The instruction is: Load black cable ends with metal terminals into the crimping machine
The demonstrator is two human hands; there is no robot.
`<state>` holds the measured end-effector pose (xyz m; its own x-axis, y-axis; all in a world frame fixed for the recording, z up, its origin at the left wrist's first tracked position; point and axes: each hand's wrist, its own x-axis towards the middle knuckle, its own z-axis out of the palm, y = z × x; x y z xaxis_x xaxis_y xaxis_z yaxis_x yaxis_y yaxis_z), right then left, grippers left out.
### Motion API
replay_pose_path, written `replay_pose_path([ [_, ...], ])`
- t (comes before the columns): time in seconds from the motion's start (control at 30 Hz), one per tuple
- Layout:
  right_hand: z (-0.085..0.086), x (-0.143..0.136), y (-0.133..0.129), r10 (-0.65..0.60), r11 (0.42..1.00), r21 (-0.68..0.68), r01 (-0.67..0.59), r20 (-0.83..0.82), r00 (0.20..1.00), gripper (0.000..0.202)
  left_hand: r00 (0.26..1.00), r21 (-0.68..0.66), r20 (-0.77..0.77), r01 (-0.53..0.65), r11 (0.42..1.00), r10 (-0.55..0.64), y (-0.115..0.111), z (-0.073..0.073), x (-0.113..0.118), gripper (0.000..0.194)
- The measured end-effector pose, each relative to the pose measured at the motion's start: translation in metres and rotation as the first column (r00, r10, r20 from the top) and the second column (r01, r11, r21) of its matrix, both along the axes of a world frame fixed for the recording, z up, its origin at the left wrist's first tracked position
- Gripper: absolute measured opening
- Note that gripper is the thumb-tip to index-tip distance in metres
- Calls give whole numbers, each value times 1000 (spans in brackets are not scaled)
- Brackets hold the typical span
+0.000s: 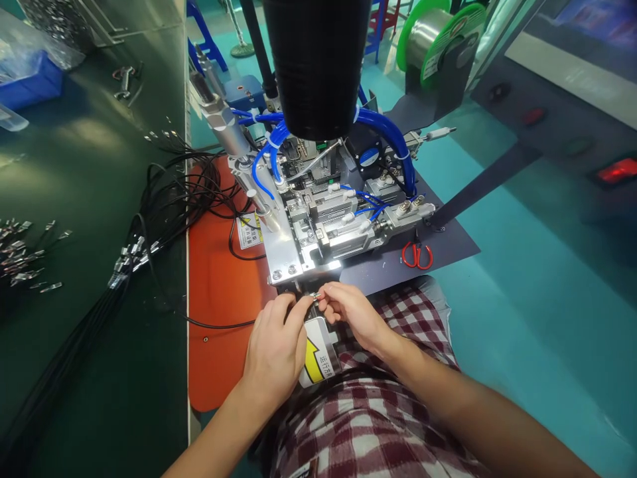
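Observation:
My left hand (279, 338) is closed around a thin black cable (219, 326) that enters it from the left. Its thumb and index finger meet at a small metal connector (315, 296) near the cable's end. Pinched on that same connector from the other side is my right hand (351, 313), whose fingertips partly hide it. Both hands are just in front of the metal machine (333, 226) with its clamps and blue air hoses. Below them is a white plate with a yellow arrow (313, 362).
On the left bench lie bundled black cables (74, 325) with metal ends; more coil over the orange board (223, 372). Red-handled scissors (418, 255) rest on the dark plate at right. A black tube (318, 66) hangs above the machine. A green wire spool (423, 40) stands behind.

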<state>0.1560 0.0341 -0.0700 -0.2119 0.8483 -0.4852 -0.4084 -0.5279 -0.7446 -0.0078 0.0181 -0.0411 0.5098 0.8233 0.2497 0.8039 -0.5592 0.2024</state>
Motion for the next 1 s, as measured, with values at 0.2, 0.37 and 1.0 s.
replay_pose_path([
  [0.2,0,-3,1,-17,1000,0,17,7,1000,23,1000,-12,5,-3,1000,3,0,0,0,34],
  [0.37,-1,-3,1,-30,999,27,29,25,999,21,1000,-13,4,-2,1000,3,1,0,0,34],
  [1.0,-4,-1,0,-22,989,145,4,120,992,21,1000,-4,22,21,1000,-21,1,-1,-1,31],
])
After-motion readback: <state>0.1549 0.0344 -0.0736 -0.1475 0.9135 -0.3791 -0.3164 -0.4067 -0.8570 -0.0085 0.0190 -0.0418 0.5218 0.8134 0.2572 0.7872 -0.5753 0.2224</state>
